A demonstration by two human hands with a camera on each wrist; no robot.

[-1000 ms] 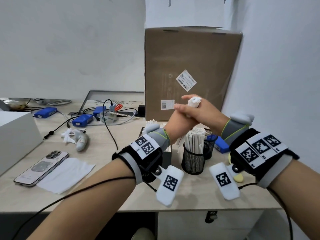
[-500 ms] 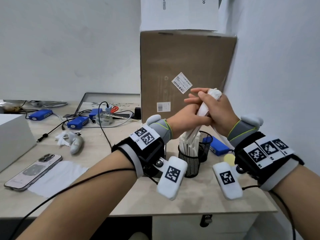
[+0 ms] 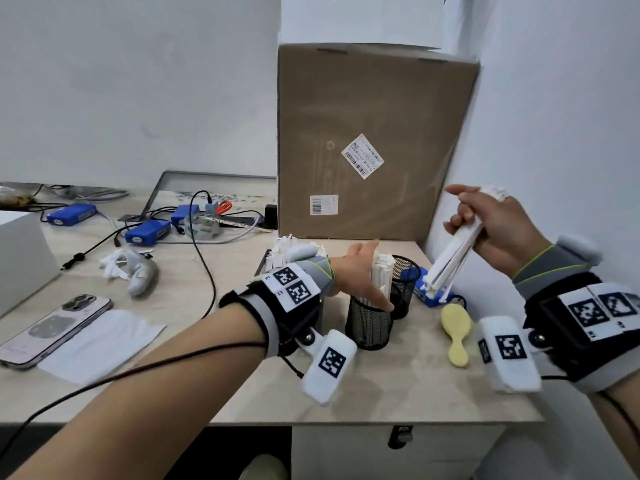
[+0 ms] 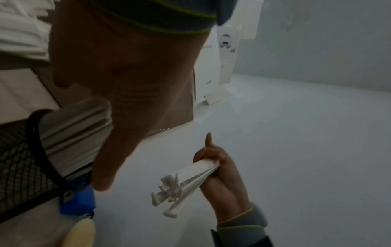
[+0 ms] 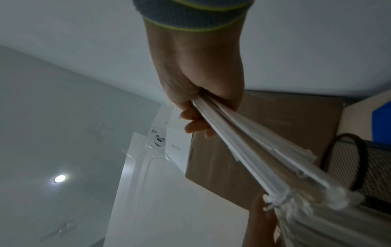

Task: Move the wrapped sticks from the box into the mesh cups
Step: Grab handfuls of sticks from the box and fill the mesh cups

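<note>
Right hand (image 3: 498, 223) clenches a bundle of wrapped sticks (image 3: 450, 258), aloft beside the rear mesh cup (image 3: 403, 285). Left hand (image 3: 360, 271), fingers loose, steadies the front cup's sticks (image 3: 379, 275). Next, likely: lower bundle into the rear cup.

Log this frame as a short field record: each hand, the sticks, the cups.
left hand: open, fingers straight against the sticks in the near mesh cup
right hand: grips a bundle of wrapped sticks, raised and tilted
far mesh cup: behind the near one, contents unclear
box: sticks remain inside
</note>
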